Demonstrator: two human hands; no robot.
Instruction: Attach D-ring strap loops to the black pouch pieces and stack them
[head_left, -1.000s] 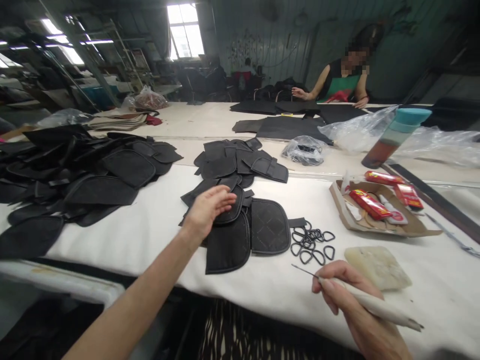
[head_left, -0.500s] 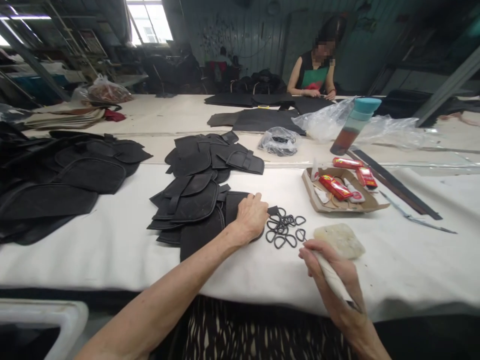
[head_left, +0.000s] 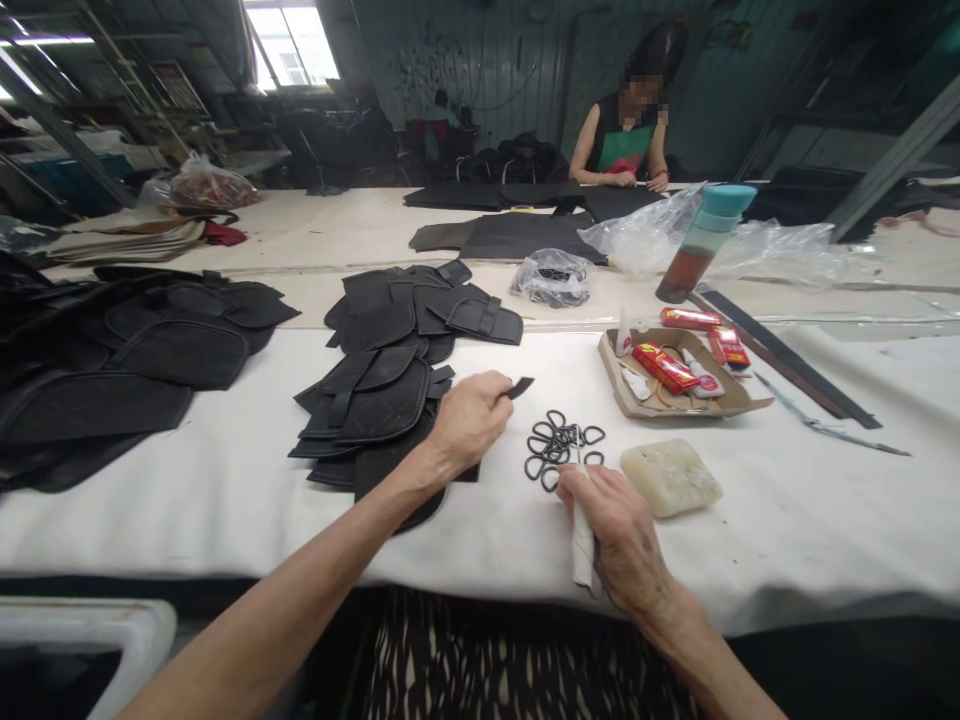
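Note:
A short black strap end (head_left: 523, 387) sticks out from the pinched fingers of my left hand (head_left: 474, 418), just above the table. Whether it belongs to a larger piece is hidden by the hand. Beneath and left of that hand lies a pile of black leather-like flap pieces (head_left: 386, 415). My right hand (head_left: 611, 510) is closed round a slim tool with a white wrapped handle (head_left: 583, 548). Its thin metal tip points away over a heap of black D-rings (head_left: 551, 440); I cannot tell whether it touches them. A yellowish-white block (head_left: 670, 478) sits right of the rings.
A cardboard tray (head_left: 626, 392) holds red packets and small tubes. Behind it stand a blue-lidded bottle (head_left: 694, 245) and plastic bags (head_left: 553, 277). More black pieces (head_left: 120, 370) are heaped left. Long strips (head_left: 795, 360) lie right. A co-worker (head_left: 622, 140) sits across the table.
My left hand has lifted up and left from the pile with the strap end. My right hand has moved left, bringing the tool over the D-rings. The view has shifted slightly.

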